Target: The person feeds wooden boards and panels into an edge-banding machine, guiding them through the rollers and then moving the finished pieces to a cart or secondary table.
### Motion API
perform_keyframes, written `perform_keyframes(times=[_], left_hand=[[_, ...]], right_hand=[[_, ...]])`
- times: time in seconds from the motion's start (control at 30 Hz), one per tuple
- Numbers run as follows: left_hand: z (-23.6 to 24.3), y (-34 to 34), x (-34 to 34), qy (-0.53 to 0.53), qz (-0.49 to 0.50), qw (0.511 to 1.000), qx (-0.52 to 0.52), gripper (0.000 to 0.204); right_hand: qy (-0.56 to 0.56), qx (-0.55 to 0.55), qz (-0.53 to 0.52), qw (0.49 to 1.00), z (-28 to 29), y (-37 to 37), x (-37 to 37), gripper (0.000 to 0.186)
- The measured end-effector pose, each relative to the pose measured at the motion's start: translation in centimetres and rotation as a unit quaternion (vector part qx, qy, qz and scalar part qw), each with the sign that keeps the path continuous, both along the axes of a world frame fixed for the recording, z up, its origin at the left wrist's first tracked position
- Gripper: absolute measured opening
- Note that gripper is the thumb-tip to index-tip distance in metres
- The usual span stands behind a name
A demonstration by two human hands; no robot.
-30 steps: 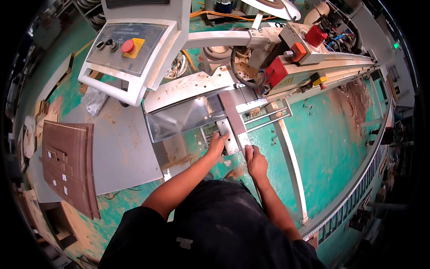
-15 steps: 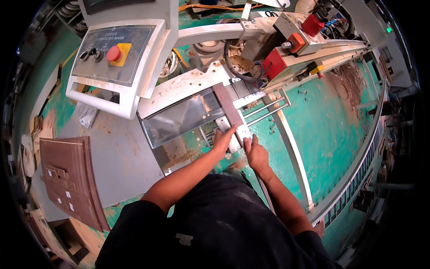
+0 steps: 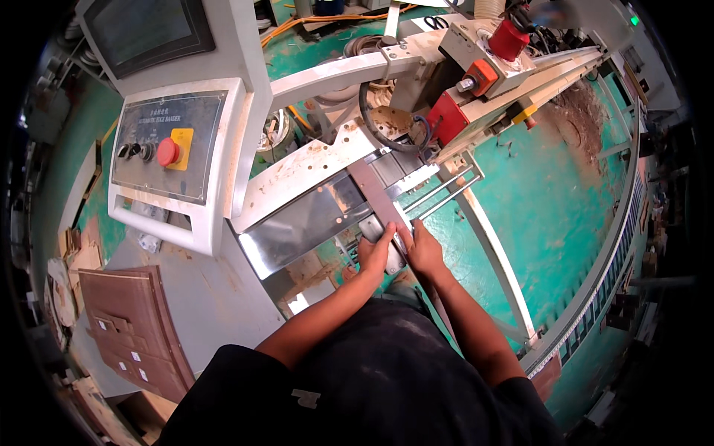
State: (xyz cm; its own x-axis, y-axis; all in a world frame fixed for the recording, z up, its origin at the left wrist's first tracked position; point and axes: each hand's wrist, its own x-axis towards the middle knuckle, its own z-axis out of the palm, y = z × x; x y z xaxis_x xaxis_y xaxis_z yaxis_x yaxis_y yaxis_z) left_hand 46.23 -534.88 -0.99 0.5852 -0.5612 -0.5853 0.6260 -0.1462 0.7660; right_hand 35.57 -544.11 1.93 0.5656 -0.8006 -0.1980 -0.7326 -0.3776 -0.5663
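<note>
Workshop: control panel (image 3: pixel 165 143), dusty machine (image 3: pixel 301 175), stacked brown boards (image 3: pixel 134 308).

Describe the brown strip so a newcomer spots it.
From the control panel, go right to the shiny plate. At its right end, a narrow strip runs down to the left hand and right hand. Unlike the plate, it is brown.

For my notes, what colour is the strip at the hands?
The strip is brown, clearest in head view.

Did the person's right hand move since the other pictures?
Yes. The right hand has moved forward: it is now closer to the shiny metal rails than it was a second ago.
</note>
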Motion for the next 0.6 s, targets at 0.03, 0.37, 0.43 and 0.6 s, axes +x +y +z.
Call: perform_keyframes(times=[0.03,0.37,0.43,0.6], left_hand=[[0.0,0.0,0.1,0.001,-0.012,1.000,0.006,0.042],[1.4,-0.9,0.6,0.039,-0.015,0.999,0.027,0.047],[1.6,-1.7,0.4,0.037,-0.017,0.998,0.041,0.047],[2.2,-5.5,-0.9,0.039,-0.008,0.998,0.050,0.044]], right_hand=[[0.015,0.065,-0.010,0.998,-0.4,-0.7,0.5,0.066],[0.020,0.089,-0.054,0.994,0.2,-1.6,2.3,0.069],[0.014,0.088,-0.062,0.994,0.0,-2.3,2.0,0.070],[0.026,0.100,-0.080,0.991,0.2,-5.7,1.1,0.066]])
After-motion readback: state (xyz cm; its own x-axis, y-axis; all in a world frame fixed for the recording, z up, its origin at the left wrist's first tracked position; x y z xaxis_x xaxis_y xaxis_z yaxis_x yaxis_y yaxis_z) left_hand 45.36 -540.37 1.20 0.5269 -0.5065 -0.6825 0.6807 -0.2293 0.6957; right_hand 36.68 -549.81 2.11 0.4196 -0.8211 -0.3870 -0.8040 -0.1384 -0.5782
